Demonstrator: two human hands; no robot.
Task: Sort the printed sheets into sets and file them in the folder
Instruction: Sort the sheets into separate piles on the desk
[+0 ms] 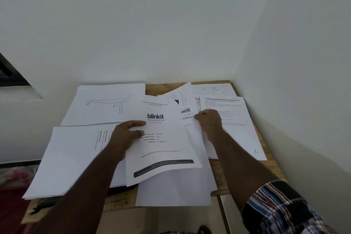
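Printed sheets cover a small wooden table [220,182]. My left hand [125,135] grips the left edge of a cover sheet printed "blinkit" [163,150], thumb on top, and the sheet is lifted and curled. My right hand [209,119] has its fingers curled on the sheets just right of it, near a page with dark printed blocks [185,109]. A sheet with a line drawing of a figure [102,104] lies at the back left. A sideways text sheet [72,156] lies front left. A text page [233,119] lies at the right.
White walls close the table in at the back and right. A dark, flat object [121,189] peeks out under the papers at the front edge. A blank sheet [174,192] overhangs the front edge. Reddish cloth [17,178] lies lower left, beyond the table.
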